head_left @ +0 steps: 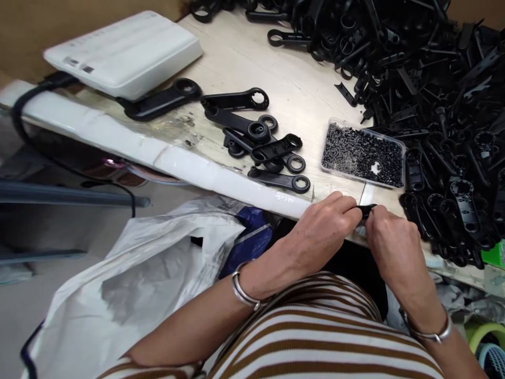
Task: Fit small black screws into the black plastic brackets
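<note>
At the table's front edge, my left hand [329, 223] is closed around a black plastic part [366, 209]. My right hand [392, 239] pinches the other end of the same part, close beside the left. Most of the part is hidden by my fingers, so its full shape does not show. Just beyond my hands lies a shallow clear box [363, 152] holding many tiny black pieces. To the left of it, several black plastic arms with ring ends [282, 180] lie loosely grouped on the table.
A large heap of black plastic parts [418, 95] covers the back and right. A white box-shaped device [126, 52] with a black cable [18, 113] stands at the left. White padding [177, 163] lines the table edge, and an open white sack [138, 284] sits below it.
</note>
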The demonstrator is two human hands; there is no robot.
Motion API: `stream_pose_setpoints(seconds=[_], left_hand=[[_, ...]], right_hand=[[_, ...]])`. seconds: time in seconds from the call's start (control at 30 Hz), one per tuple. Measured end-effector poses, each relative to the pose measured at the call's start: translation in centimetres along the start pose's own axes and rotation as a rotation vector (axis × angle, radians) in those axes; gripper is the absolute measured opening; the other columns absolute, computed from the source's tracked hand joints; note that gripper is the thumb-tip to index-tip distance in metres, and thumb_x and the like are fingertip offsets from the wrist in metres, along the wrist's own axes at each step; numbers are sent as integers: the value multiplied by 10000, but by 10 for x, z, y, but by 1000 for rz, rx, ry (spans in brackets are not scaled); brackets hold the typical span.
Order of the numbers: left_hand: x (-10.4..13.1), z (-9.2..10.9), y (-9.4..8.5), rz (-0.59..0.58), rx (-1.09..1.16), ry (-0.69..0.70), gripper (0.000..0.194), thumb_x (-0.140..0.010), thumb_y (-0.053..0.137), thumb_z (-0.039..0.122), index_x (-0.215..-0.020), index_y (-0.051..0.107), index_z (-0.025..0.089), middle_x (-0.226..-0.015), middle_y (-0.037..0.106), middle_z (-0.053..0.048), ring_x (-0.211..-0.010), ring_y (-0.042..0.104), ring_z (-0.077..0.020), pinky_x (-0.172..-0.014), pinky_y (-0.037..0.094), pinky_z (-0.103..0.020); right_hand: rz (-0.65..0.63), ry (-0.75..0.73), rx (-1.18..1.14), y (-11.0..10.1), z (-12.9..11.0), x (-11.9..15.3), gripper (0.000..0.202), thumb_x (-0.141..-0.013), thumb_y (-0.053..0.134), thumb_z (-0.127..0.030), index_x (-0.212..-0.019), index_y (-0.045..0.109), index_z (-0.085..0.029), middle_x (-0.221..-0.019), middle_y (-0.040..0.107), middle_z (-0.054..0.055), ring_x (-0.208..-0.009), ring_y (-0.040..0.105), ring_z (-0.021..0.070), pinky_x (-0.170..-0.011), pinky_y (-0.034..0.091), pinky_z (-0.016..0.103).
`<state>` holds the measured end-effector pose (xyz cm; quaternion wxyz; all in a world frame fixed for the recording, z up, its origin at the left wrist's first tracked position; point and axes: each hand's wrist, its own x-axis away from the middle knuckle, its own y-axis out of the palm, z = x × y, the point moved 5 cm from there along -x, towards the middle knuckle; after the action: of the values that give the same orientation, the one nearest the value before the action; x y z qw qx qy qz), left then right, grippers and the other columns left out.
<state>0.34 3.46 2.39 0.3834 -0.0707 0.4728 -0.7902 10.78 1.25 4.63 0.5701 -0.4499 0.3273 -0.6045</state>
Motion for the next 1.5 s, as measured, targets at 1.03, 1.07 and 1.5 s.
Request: stream_pose_setpoints(seconds=[1.03, 1.07, 1.5], left_hand=[[-2, 6, 8, -163, -204, 14, 348, -896, 378, 9, -1097, 590, 198, -982, 527, -63, -926, 525, -193, -768, 494, -289], [-2, 5, 9, -155, -192, 3, 364, -886, 379, 1, -1099, 598, 200, -985, 536, -62, -926, 528, -188, -771, 498, -286], [7, 13, 14, 128, 2, 51, 537, -901, 322, -20, -1331, 487, 257, -1138, 533, -71, -1010, 554, -160, -859, 526, -287]], right_hand=[[66, 292, -1463, 58, 53, 25, 349, -870, 617, -445, -1043, 696, -153, -716, 696, 34, -563, 661, 142, -579, 586, 269], [54, 330, -1545, 62, 52, 26, 392, -857, 636, -464, -1084, 681, -147, -731, 707, 42, -576, 671, 150, -588, 600, 287], [162, 430, -2176, 64, 42, 23, 477, -738, 798, -375, -1154, 662, -186, -1008, 745, 71, -850, 737, 218, -795, 628, 388]])
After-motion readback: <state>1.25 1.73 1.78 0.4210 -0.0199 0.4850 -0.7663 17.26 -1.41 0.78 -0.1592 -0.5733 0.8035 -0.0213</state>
